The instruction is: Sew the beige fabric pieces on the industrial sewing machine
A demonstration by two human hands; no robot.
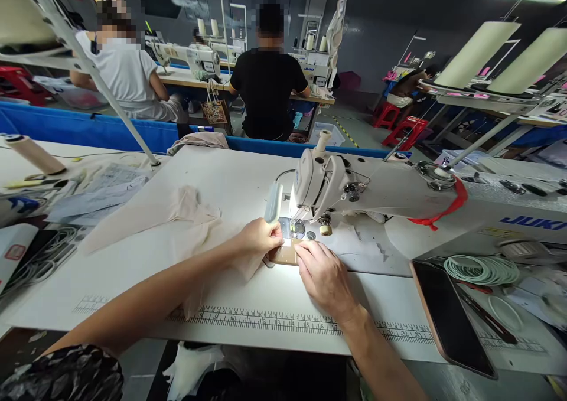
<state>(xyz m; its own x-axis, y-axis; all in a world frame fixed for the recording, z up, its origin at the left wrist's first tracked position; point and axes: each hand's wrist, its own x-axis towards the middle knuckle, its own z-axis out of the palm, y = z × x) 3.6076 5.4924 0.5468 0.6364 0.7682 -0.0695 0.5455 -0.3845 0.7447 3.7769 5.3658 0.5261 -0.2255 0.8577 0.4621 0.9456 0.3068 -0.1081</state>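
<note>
A white sewing machine stands before me, its lamp lighting the needle area. My left hand is closed in a pinch at the left of the presser foot, on thin beige fabric that spreads over the table to the left. Close in front of the needle, my right hand has its fingers drawn together, fingertips down at the edge of a brown plate. What lies under those fingertips is too small to make out. The needle itself is hidden by the machine head.
A phone, a coil of pale green cord and dark tweezers lie at the right. Papers and a thread cone are at the left. A printed ruler runs along the front edge. Co-workers sit beyond.
</note>
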